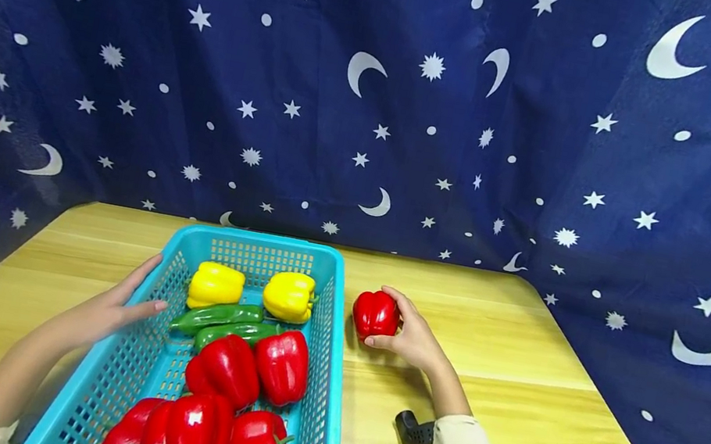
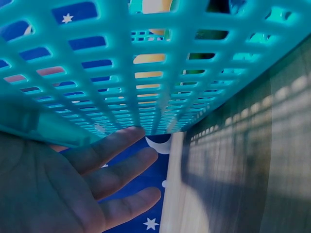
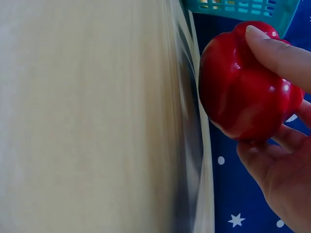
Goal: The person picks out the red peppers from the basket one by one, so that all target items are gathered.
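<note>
The left hand (image 1: 100,310) lay with fingers loosely straight at the left rim of the blue basket (image 1: 333,408), perhaps to steady it. Just right of the basket, over the wooden table (image 1: 550,415), the right hand (image 1: 415,340) was clamped on a red pepper (image 1: 374,316), whose bulging sides seemingly wanted a wide hold: thumb near, fingers far, pepper between.

I see bright light glint off peppers (image 1: 188,431) low in the head view; 2 wrist views are dim, table (image 3: 87,121) blurred.
</note>
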`<state>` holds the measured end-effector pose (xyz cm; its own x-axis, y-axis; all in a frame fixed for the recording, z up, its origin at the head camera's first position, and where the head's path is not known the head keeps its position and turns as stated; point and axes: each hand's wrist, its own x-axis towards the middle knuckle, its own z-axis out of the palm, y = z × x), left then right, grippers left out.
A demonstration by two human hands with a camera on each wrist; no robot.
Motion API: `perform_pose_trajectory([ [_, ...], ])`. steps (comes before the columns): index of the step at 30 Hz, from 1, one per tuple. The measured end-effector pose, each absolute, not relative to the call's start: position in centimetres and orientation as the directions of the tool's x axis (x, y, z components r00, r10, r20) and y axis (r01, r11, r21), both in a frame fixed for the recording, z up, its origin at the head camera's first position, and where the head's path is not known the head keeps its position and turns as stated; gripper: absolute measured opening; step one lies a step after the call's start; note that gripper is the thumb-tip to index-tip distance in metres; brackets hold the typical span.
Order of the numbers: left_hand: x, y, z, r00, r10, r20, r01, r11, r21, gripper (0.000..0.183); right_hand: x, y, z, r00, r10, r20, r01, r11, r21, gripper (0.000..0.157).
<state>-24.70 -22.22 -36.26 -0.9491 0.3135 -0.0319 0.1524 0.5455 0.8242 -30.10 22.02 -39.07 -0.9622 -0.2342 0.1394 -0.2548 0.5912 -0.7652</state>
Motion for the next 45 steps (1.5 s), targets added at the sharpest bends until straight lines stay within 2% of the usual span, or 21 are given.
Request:
perform_pose_trajectory([
  [10, -24.6, -22.3, -35.9, -0.949, 0.314, -0.029, 0.156, 0.548, 0.822, 0.079, -30.5, 22.3, -38.9, -0.959, -0.269, 0.089, -0.235, 0.582, -0.779, 0.087],
  [16, -24.7, -22.2, -35.9, -0.945, 0.325, -0.041, 0.151, 0.542, 0.827, 0.080, -30.4, 23.0, -38.5, -0.941, -0.334, 0.052, -0.242, 0.561, -0.792, 0.090],
  [26, -24.8, -22.1, -35.8, -0.947, 0.319, -0.046, 0.144, 0.547, 0.824, 0.079, -30.1, 23.9, -37.7, -0.916, -0.401, -0.017, -0.229, 0.558, -0.798, 0.085],
  [45, -24.7, -21.9, -35.9, -0.946, 0.322, -0.040, 0.148, 0.539, 0.829, 0.078, -30.0, 25.2, -38.0, -0.886, -0.459, -0.064, -0.161, 0.433, -0.887, 0.088],
])
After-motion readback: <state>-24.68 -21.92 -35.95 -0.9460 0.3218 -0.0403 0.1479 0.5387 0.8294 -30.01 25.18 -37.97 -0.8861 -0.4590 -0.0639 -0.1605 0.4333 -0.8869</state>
